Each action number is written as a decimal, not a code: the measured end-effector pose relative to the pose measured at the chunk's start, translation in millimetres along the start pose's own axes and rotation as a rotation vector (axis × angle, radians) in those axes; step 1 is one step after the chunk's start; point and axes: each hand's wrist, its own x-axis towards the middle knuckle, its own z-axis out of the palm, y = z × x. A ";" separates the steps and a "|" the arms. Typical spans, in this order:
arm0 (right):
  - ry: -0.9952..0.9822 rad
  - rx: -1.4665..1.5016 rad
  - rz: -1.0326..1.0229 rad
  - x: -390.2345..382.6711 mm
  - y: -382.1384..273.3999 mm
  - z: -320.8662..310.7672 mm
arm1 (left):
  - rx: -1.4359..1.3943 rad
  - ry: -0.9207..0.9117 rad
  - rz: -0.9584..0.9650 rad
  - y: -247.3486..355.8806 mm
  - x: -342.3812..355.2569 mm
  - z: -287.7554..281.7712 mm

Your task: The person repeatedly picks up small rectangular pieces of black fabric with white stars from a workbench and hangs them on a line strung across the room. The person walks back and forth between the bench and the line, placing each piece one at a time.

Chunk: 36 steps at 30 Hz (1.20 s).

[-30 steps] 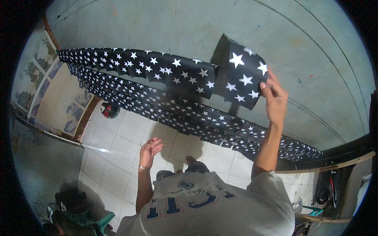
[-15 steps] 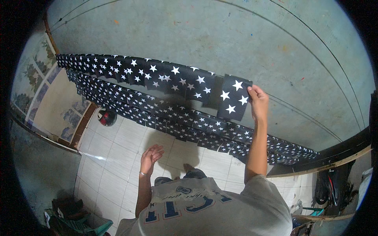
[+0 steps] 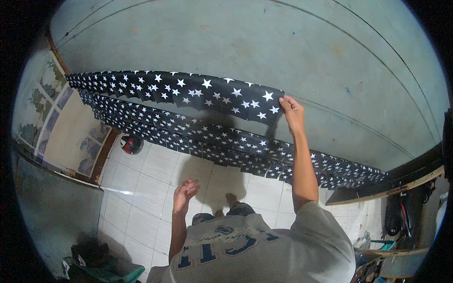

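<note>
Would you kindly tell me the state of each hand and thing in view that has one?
Right hand: pinching the end sheet near its upper right corner.
Left hand: raised, loosely curled, nothing visible in it.
End sheet: hanging, star side showing.
Upper row of black sheets: hanging side by side.
Round red-and-black object: resting on the tiled floor.

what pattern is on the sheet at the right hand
The sheet is star-patterned, white on black, best seen in the head view.
</note>
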 end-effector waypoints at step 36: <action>1.614 0.059 1.081 -879.0 101.1 -410.0 | 1.481 -1.122 -1.097 -558.6 -70.9 338.7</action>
